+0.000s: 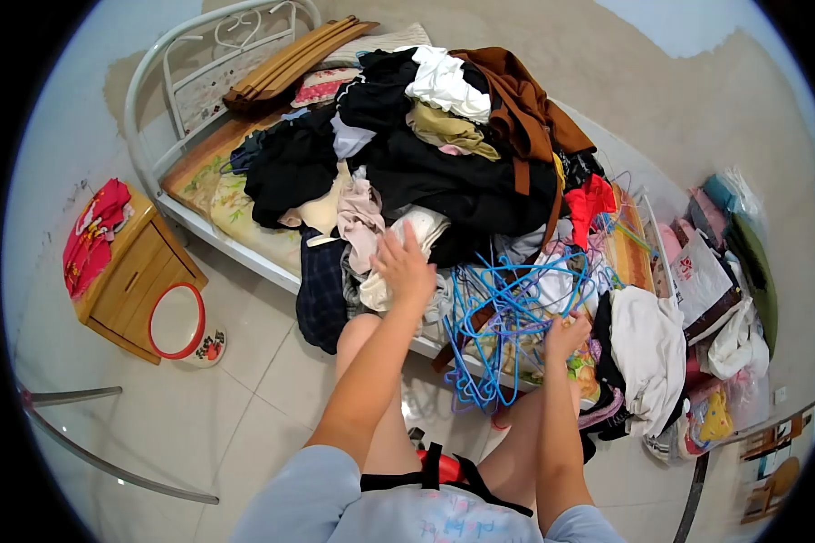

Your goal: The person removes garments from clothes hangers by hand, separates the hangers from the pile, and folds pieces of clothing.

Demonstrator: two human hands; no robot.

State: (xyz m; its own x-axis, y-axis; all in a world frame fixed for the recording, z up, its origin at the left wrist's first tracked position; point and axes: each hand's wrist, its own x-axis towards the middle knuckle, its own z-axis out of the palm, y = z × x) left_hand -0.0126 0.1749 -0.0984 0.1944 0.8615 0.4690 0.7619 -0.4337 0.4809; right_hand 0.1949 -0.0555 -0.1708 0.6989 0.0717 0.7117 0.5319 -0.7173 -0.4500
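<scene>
Blue hangers (503, 319) tangled beside a heap of clothes on the bed (231, 246)

The hangers lie at four o'clock, near the front edge of the bed. At their right side is the right hand (566, 335), its fingers bunched together — whether they pinch a hanger, I cannot tell. The left hand (406, 271) is at the centre, fingers spread over a cream cloth (374, 292); contact is unclear. A pale pink cloth (360, 222) lies at that hand's eleven o'clock.

Farther out, black clothes (462, 190) spread at one o'clock, with a brown garment (521, 95) beyond them and a white cloth (446, 83) at twelve. A red cloth (591, 208) sits at two. A white garment (647, 353) hangs at four, past the hangers. Stuffed bags (702, 276) crowd three o'clock; a wooden cabinet (145, 281) stands at nine — a red-rimmed bucket (210, 346) just beside it.
</scene>
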